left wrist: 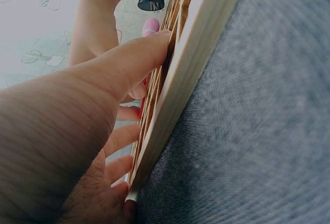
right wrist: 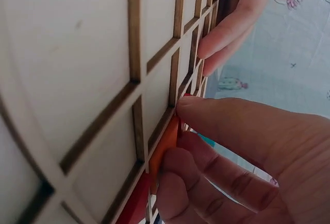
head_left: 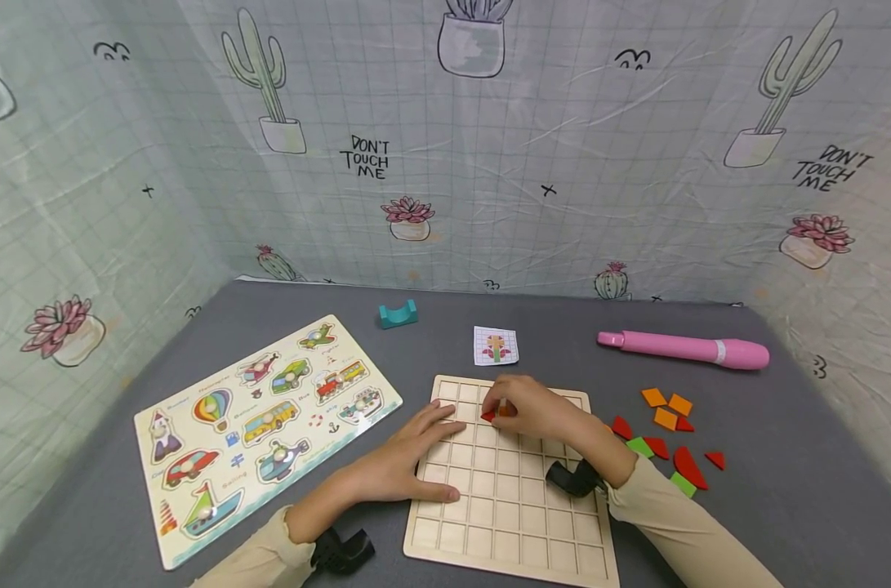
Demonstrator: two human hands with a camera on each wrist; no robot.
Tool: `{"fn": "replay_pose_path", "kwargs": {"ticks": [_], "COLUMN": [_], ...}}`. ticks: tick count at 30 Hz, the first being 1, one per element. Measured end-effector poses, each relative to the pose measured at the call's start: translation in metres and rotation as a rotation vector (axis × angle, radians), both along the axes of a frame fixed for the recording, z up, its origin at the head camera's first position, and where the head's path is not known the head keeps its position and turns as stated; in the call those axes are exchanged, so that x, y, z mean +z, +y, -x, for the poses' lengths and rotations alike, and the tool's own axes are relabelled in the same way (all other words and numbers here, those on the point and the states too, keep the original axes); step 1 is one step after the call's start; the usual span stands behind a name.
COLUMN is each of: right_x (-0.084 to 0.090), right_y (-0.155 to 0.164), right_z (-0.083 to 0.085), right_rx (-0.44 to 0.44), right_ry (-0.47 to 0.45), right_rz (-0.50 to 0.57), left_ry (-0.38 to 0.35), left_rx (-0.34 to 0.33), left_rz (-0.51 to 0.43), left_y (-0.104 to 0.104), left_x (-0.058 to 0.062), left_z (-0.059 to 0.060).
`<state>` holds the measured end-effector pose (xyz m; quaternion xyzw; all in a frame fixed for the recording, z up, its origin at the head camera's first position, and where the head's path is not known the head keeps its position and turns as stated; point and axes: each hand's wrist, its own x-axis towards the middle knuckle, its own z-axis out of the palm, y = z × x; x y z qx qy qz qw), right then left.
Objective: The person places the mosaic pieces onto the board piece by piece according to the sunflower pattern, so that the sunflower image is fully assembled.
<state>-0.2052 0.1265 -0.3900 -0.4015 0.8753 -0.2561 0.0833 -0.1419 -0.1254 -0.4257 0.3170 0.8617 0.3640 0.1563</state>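
A pale wooden grid board [head_left: 489, 535] lies before me. My left hand [head_left: 401, 457] rests along its left edge, fingers spread over the squares and thumb reaching onto the grid. Over the upper rows, my right hand [head_left: 536, 412] has its thumb and fingers bent around a small red piece [head_left: 487, 416], pinching it close over a square. Seen from the right wrist, an orange piece [right wrist: 166, 141] sits in the grid beside the fingertips, and another red piece [right wrist: 136, 198] shows next to it. The fingers hide part of the pinched piece.
Right of the board lie loose orange squares [head_left: 666, 418], red pieces [head_left: 689, 467] and green pieces [head_left: 639, 447]. A pink pen-like stick [head_left: 683, 349] is behind them. A flower pattern card [head_left: 496, 346] and a teal bracket [head_left: 398, 314] lie behind the board; a vehicle puzzle [head_left: 269, 457] is at left.
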Motion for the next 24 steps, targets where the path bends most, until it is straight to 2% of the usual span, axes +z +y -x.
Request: {"fn": "replay_pose_path", "kwargs": {"ticks": [9,24], "right_x": [0.000,0.003], "right_y": [0.010,0.051], "right_z": [-0.003,-0.010], "right_rx": [0.005,-0.077], "right_ry": [-0.015,-0.025], "right_rz": [0.056,0.090], "left_ry": [0.018,0.026], "left_rx": [-0.004,-0.001], "left_rz": [-0.002,-0.014], "left_y": [0.002,0.000], "left_x": [0.000,-0.001], "left_z": [0.000,-0.001]}}
